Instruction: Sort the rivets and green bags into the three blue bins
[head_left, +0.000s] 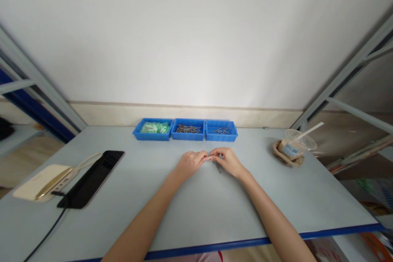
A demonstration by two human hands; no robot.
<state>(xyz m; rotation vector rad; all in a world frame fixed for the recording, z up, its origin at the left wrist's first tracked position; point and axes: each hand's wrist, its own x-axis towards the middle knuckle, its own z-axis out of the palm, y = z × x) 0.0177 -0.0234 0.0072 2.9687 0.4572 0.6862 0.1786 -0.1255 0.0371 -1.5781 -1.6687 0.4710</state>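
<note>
My left hand (189, 163) is closed in a pinch on one end of a small white plastic wall plug (209, 158). Meeting it from the other side, my right hand (229, 162) has its thumb and fingers pressed together at the plug's far end; whether a screw is between them is too small to see. Several loose screws (218, 167) lie on the table under the right hand, partly hidden by it. Behind the hands stand three blue bins: the left bin (152, 136) has green-and-white plastic packets, the middle bin (188, 136) many screws, the right bin (221, 136) a few screws.
On the left of the grey table (196, 213) lie a black tablet (95, 178) and a cream power strip (43, 182) with cables. A plastic drink cup (291, 147) with a straw sits in a cardboard holder at right. Metal frames flank both sides.
</note>
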